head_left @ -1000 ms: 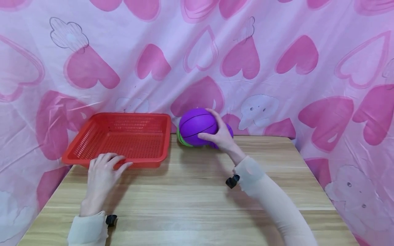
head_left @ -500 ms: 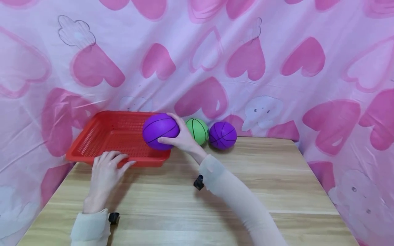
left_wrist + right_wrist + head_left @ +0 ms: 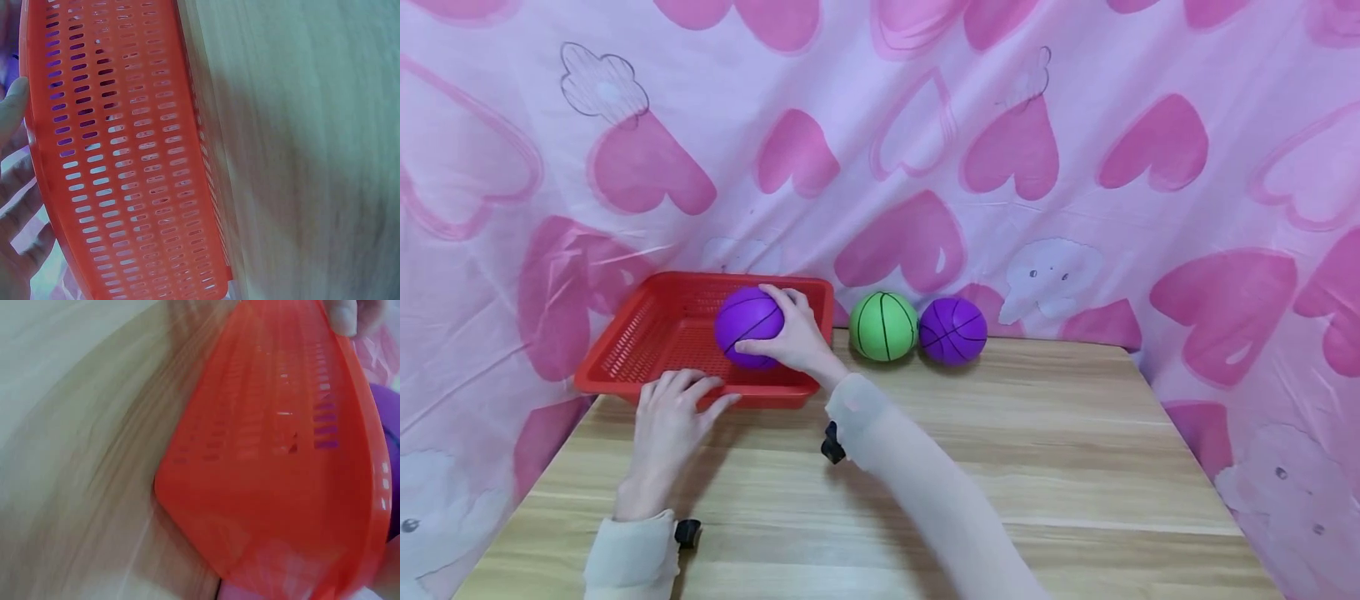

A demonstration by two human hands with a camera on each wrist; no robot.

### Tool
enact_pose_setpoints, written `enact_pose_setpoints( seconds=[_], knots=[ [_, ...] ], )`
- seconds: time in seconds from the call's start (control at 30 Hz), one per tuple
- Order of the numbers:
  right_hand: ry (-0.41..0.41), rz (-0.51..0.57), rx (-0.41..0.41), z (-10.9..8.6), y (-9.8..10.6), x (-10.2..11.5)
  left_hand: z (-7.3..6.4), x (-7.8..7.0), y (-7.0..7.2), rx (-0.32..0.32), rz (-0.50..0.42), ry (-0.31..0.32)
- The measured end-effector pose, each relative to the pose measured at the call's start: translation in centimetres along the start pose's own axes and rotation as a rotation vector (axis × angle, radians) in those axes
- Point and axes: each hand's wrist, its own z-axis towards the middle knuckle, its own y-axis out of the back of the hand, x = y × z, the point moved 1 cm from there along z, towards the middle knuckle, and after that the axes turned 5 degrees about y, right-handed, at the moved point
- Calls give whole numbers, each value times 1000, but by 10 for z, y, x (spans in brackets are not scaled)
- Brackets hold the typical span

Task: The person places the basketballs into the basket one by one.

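Observation:
In the head view, my right hand grips a purple mini basketball from its right side, fingers over the top and thumb on the near face. The ball is within the outline of the red plastic basket; whether it touches the bottom cannot be told. My left hand holds the basket's near rim, its thumb on the rim in the left wrist view. Through the slots of the basket wall some purple shows. Part of the purple ball appears beyond the rim in the right wrist view.
A green mini basketball and a second purple mini basketball sit side by side at the back of the wooden table, right of the basket. A pink heart-patterned curtain hangs behind.
My right hand has carried the purple ball leftward from in front of the other two balls to over the basket, uncovering them. The left hand has stayed at the rim.

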Motion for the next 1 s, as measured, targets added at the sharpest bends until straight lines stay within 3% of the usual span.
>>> enact_pose_setpoints(
  seconds=[0.23, 0.4, 0.73, 1.0],
  knots=[
    [-3, -214, 173, -3, -12, -1, 0, -2, -1, -3, 3, -2],
    [27, -251, 231, -3, -16, 2, 1, -3, -1, -6, 2, 4],
    [153, -235, 197, -14, -1, 7, 1, -2, -1, -22, 3, -8],
    [268, -297, 141, -28, 47, 3, 1, -2, -1, -21, -11, -1]
  ],
)
